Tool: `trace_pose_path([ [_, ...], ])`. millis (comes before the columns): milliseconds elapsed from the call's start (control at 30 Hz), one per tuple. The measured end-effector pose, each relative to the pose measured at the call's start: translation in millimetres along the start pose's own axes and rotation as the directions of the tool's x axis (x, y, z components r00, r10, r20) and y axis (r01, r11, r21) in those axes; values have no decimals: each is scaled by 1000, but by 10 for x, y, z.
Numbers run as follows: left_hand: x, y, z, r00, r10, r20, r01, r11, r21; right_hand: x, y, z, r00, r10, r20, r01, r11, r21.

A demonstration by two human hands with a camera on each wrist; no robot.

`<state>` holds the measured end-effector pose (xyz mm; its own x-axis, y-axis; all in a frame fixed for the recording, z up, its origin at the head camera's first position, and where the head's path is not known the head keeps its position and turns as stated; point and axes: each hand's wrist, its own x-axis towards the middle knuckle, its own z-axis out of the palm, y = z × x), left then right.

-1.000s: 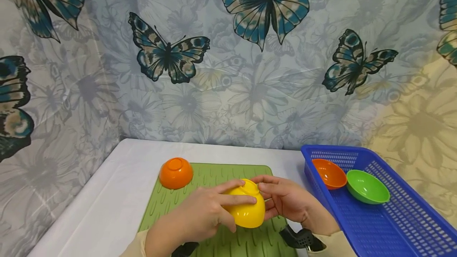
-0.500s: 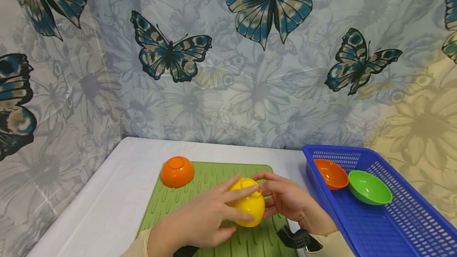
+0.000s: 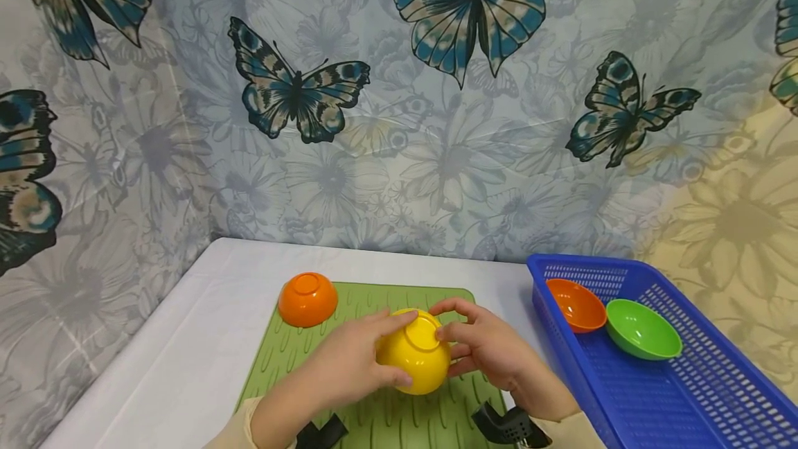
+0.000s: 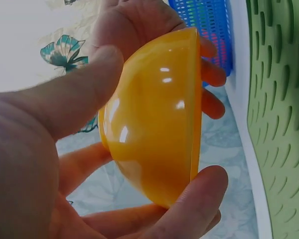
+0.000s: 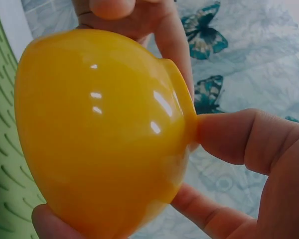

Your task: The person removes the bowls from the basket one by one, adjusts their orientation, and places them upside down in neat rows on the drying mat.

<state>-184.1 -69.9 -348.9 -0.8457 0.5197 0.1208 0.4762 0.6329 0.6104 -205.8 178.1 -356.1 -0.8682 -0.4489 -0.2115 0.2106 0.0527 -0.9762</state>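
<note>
A glossy yellow bowl (image 3: 419,367) is held bottom up over the green ridged mat (image 3: 374,303), its foot ring facing upward. My left hand (image 3: 346,357) grips it from the left, thumb and fingers spread on its curved side. From the right, my right hand (image 3: 489,346) holds it with the thumb against the foot ring and fingers by the rim. In the left wrist view the yellow bowl (image 4: 152,117) shows side-on between both hands. Its inside is hidden. An orange bowl (image 3: 308,300) lies upside down on the mat's far left corner.
On the right stands a blue plastic basket (image 3: 582,260). Inside it lie an orange-red bowl (image 3: 576,307) and a green bowl (image 3: 644,330), both mouth up. A white cloth (image 3: 156,359) covers the table, and a butterfly-print curtain (image 3: 436,179) hangs behind.
My left hand has shifted its fingers on the yellow bowl, which has turned and moved slightly left, so its foot ring shows more fully. The right hand has followed with it.
</note>
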Motion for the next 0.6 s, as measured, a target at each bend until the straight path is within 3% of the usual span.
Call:
trace_pose_path([
  [400, 62, -48, 58, 998, -62, -12, 61, 994, -90, -3, 28, 55, 999, -7, -47, 4, 998, -63],
  [600, 151, -171, 116, 993, -116, -8, 113, 983, -142, 31, 27, 86, 998, -17, -52, 7, 982, -190],
])
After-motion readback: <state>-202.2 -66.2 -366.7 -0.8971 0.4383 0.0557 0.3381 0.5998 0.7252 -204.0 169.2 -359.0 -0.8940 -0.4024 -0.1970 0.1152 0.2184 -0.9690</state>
